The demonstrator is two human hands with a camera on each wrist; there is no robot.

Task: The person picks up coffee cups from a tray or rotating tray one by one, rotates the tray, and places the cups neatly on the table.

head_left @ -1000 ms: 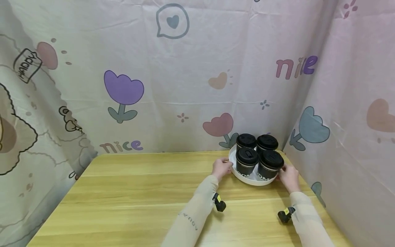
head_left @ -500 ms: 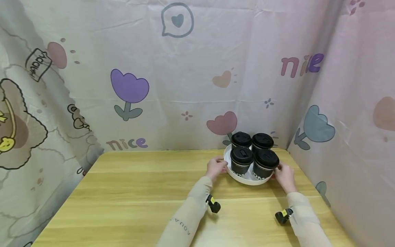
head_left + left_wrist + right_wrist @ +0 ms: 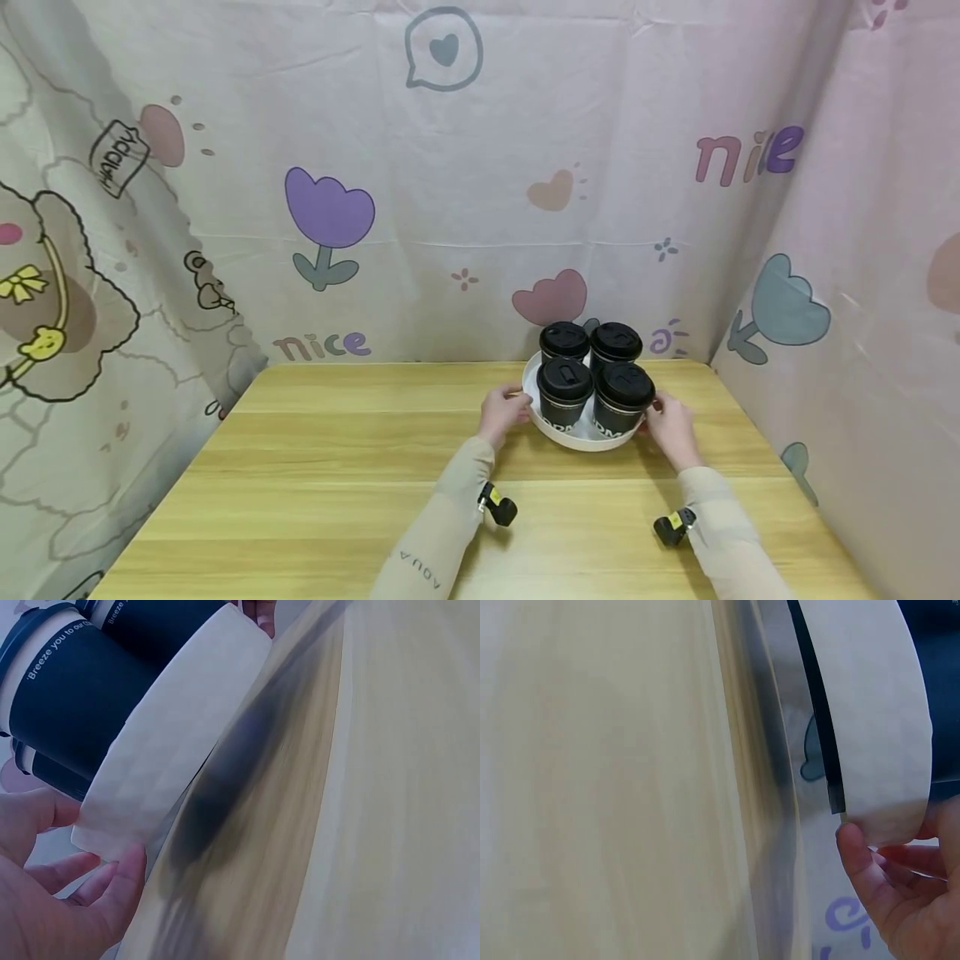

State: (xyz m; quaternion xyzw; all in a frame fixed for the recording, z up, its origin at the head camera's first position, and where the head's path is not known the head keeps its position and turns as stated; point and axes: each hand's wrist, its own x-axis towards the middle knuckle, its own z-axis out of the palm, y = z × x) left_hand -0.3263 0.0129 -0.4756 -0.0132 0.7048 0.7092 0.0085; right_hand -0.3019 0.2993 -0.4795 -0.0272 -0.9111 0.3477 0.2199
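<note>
A round white tray carries several black paper cups with black lids, standing upright and close together. On its left side my left hand pinches the tray wall; in the left wrist view the thumb is at the rim and the fingers curl beneath. My right hand grips the opposite side, fingers and thumb around the wall and underside in the right wrist view. Beneath the tray a gap shows over the table, with a dark shadow there. The cups' far sides are hidden.
The wooden table stretches widely to the left of the tray. Its back edge meets a printed curtain close behind the cups. Another curtain side hangs along the right edge. A small black camera sits on each wrist.
Both hands have carried the tray with its cups leftward, away from the right curtain. The head view has also turned slightly left. The hold on both sides is the same.
</note>
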